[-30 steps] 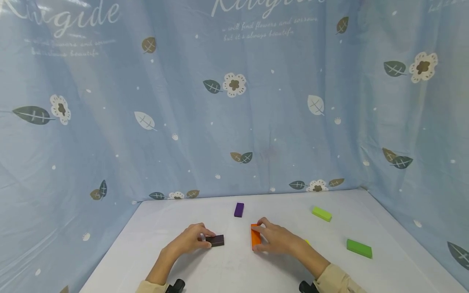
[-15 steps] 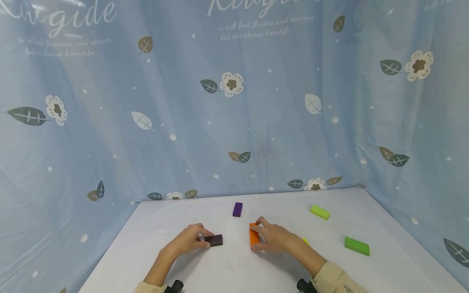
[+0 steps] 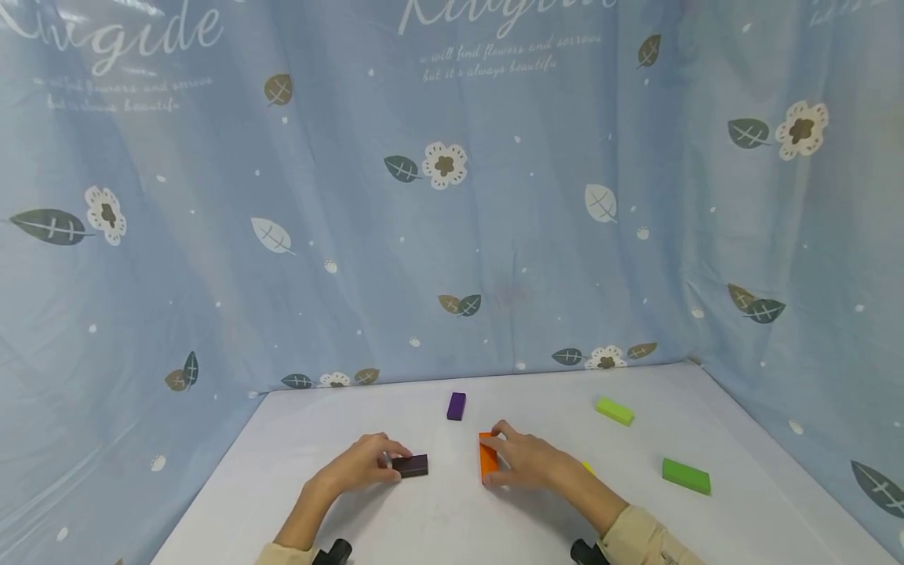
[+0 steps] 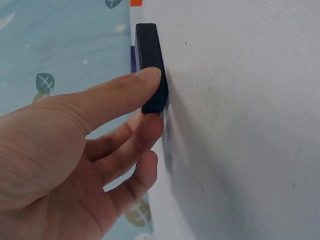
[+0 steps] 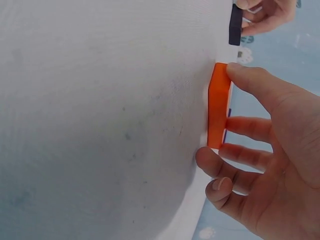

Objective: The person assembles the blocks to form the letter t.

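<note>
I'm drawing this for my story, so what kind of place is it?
Probably an indoor spot for playing or working, though I can't tell which. The white table has a patterned blue curtain behind and beside it, and a person's right hand holds an orange block there.

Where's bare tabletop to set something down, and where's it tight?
Free: back left, beyond the left hand; back middle, between purple block and lime block; near middle, short of the dark block and orange block, with a narrower gap between those two. Tight: around the right hand, which grips the orange block, a mostly hidden yellow piece beside its wrist.
</note>
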Demonstrator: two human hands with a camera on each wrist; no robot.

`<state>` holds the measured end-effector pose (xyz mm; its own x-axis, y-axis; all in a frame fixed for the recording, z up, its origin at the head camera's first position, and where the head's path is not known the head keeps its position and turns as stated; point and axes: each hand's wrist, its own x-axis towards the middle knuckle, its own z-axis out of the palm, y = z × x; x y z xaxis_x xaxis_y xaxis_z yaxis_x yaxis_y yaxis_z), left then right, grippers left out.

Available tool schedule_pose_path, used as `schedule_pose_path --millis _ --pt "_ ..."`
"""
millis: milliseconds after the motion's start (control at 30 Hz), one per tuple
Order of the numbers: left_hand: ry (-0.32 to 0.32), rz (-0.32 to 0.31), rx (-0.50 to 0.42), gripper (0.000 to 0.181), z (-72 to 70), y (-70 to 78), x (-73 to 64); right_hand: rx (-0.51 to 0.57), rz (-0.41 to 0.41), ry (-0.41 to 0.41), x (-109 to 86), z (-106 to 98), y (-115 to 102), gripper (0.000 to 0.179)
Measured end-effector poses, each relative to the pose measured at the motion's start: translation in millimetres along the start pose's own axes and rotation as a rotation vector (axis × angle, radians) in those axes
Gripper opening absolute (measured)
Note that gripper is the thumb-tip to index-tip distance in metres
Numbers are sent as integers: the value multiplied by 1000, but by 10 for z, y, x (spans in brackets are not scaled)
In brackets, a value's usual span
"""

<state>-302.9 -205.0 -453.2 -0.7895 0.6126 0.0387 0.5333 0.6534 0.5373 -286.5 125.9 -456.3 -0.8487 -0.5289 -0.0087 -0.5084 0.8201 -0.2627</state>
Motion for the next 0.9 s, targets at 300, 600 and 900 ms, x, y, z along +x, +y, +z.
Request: schedule_pose_path --millis 300,600,900 --pt "30 1 39 34 61 -26 -1 14 21 -11 -18 16 -49 67" --pt "50 10 42 32 69 6 48 0 30 -17 -9 3 -55 67" --pt "66 38 87 31 78 35 158 -3 38 -15 -5 7 -48 66"
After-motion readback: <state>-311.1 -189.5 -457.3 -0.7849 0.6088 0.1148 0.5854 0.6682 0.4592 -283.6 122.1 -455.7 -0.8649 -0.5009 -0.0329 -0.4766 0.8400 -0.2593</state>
